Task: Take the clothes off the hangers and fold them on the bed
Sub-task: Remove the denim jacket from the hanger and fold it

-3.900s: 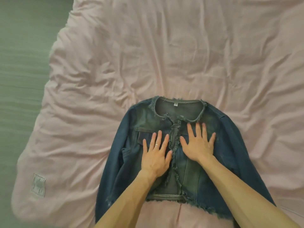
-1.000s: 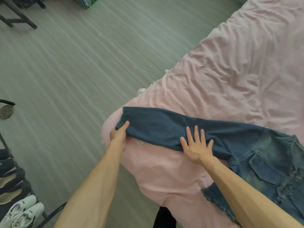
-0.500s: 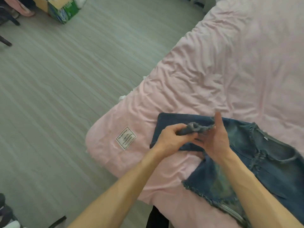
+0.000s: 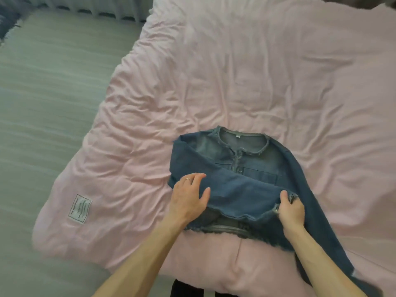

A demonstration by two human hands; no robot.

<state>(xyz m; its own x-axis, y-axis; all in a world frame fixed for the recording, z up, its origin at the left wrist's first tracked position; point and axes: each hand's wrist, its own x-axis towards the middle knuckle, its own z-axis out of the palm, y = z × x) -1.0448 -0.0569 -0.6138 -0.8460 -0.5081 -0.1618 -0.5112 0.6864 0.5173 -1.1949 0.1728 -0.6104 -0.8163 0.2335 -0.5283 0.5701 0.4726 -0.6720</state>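
Note:
A blue denim jacket (image 4: 252, 151) lies front-up on the pink bed cover (image 4: 235, 71), collar away from me. Its left sleeve (image 4: 233, 189) is folded across the chest toward the right. My left hand (image 4: 188, 200) rests flat on the folded sleeve near the jacket's left edge, fingers spread. My right hand (image 4: 289, 209) pinches the frayed cuff of that sleeve at the jacket's right side. The jacket's right sleeve (image 4: 334, 232) hangs down along the bed's near edge. No hanger is in view.
The bed's left edge runs diagonally; grey-green wood floor (image 4: 42, 93) lies beyond it. A white care label (image 4: 79, 209) is sewn on the cover's near left corner. A curtain hem (image 4: 85, 7) shows at the top left.
The left sleeve, stretched out to the left a second ago, is now folded over the jacket's chest. My view has swung right, back to face the bed.

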